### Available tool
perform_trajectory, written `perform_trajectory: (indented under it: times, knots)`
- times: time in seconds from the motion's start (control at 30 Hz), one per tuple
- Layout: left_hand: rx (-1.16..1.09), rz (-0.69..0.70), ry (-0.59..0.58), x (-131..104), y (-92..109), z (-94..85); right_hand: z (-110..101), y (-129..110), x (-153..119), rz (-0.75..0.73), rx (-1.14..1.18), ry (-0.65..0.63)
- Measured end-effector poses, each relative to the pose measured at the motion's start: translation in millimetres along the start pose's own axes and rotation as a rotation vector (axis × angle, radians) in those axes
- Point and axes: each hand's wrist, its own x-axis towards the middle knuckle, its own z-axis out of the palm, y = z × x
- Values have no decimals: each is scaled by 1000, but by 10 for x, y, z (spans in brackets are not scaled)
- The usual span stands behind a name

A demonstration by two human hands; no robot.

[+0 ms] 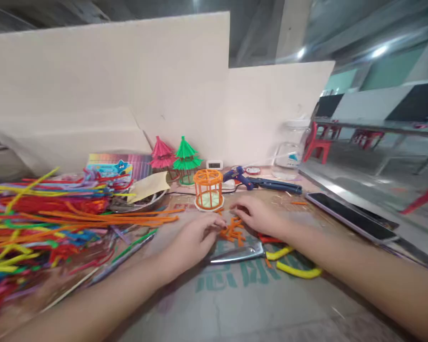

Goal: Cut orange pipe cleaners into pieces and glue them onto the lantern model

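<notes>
A small pile of short orange pipe cleaner pieces (232, 232) lies on the table between my hands. My left hand (196, 237) is at the pile's left edge, fingers bent, thumb apart from them, with nothing visible in it. Just behind the pile on the right, my right hand (256, 214) has its fingers curved and a gap by the thumb; I see no thing in it. Beyond both hands stands an orange cage-like cylinder (209, 190) on a pale round base. Scissors with yellow handles (267, 256) lie in front of the pile.
Many coloured pipe cleaners (57, 213) cover the left side. Behind are a green tiered roof model (186, 159), a pink one (161, 152), a blue glue gun (239, 177) and a clear jar (290, 147). A phone (353, 216) lies right. A pale partition (128, 80) closes the back.
</notes>
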Motion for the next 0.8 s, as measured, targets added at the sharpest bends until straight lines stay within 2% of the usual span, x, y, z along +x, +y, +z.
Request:
perform_trajectory:
  times: [0.1, 0.2, 0.37, 0.6, 0.7, 0.8]
  knots:
    - [69, -40, 108, 46, -80, -39, -6, -3, 2, 27, 13, 6]
    - [163, -78, 139, 74, -180, -47, -34, -23, -2, -1, 35, -5]
    - [293, -52, 60, 74, -235, -12, -85, -85, -42, -131, 87, -93]
    - [239, 16, -102, 62, -137, -27, -93, -114, -70, -129, 108, -232]
    - [174, 78, -126, 48, -142, -24, -97, -116, -67, -128, 139, -205]
    - [156, 94, -72, 33, -151, -12, -106, -117, -60, -65, 152, -81]
